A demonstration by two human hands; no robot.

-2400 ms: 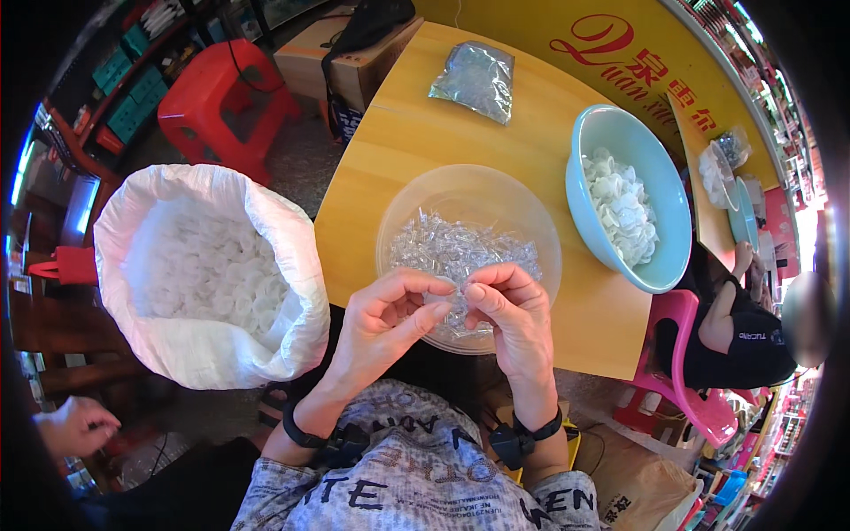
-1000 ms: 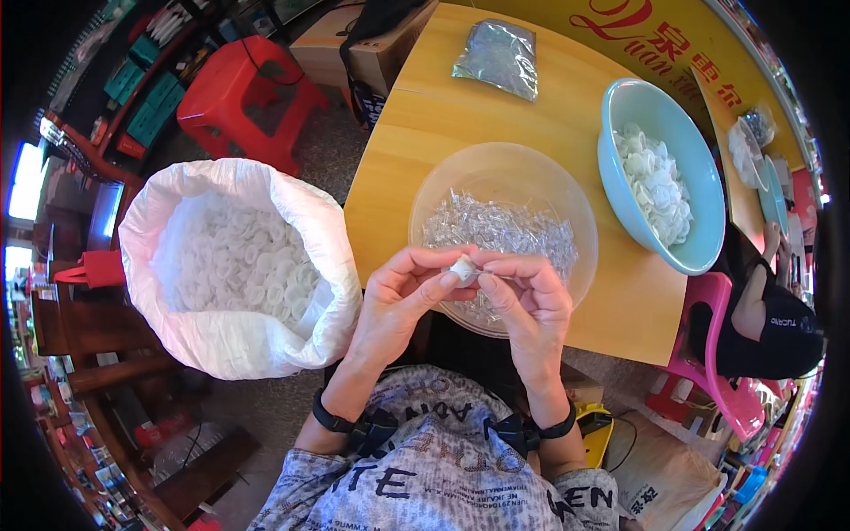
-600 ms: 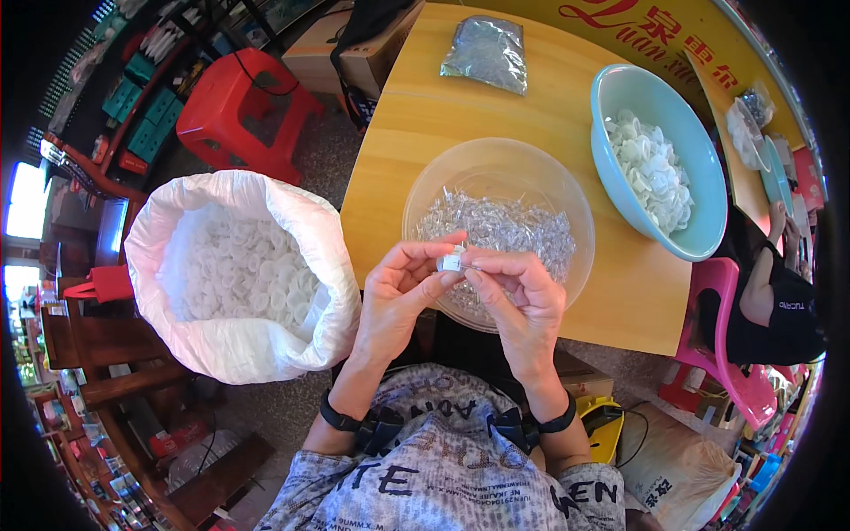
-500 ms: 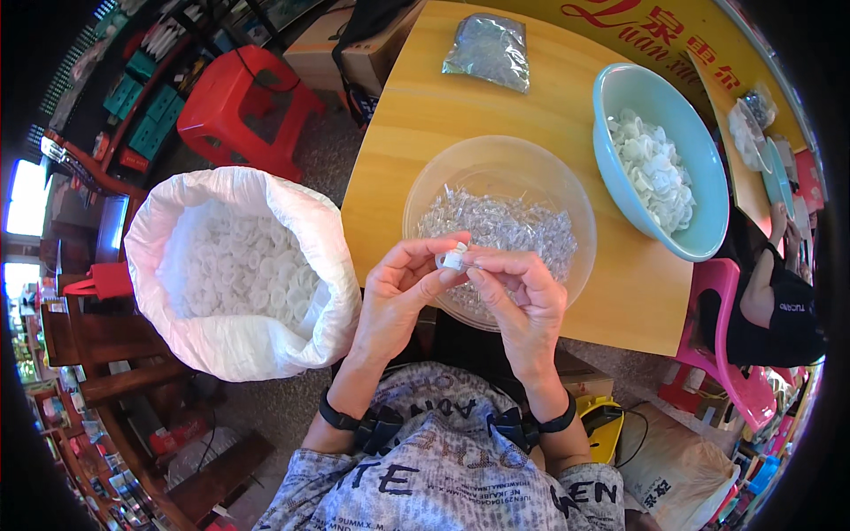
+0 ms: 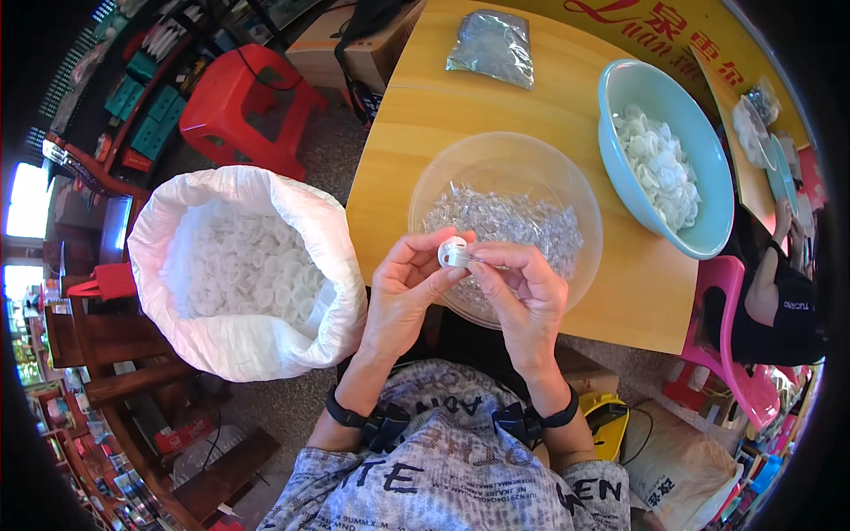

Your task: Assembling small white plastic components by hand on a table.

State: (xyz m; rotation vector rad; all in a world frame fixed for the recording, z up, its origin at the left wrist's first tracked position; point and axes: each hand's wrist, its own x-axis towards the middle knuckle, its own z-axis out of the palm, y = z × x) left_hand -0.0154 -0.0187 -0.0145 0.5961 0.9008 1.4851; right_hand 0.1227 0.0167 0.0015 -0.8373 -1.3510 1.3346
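Above the near part of a translucent round tub (image 5: 567,155), my left hand (image 5: 398,296) pinches a small white round plastic piece (image 5: 453,254) between thumb and fingers. From the other side, my right hand (image 5: 529,305) has its thumb and forefinger pressed together at the piece's edge. A thin clear sliver seems to show there, too small to make out. Many clear slender plastic pieces (image 5: 509,217) lie in the tub. On the left, an open white woven sack (image 5: 168,323) holds a heap of white ring-like plastic parts (image 5: 252,265).
A light blue basin (image 5: 637,81) of white plastic pieces (image 5: 660,168) stands at the table's right. A silvery plastic bag (image 5: 491,51) lies at the far edge. Beyond are a red stool (image 5: 235,97), a pink chair (image 5: 722,301) and another person (image 5: 770,301) at the right.
The white piece has turned between my fingers, so a rounder face with a small dark opening now shows. My hands stay close together in nearly the same place.
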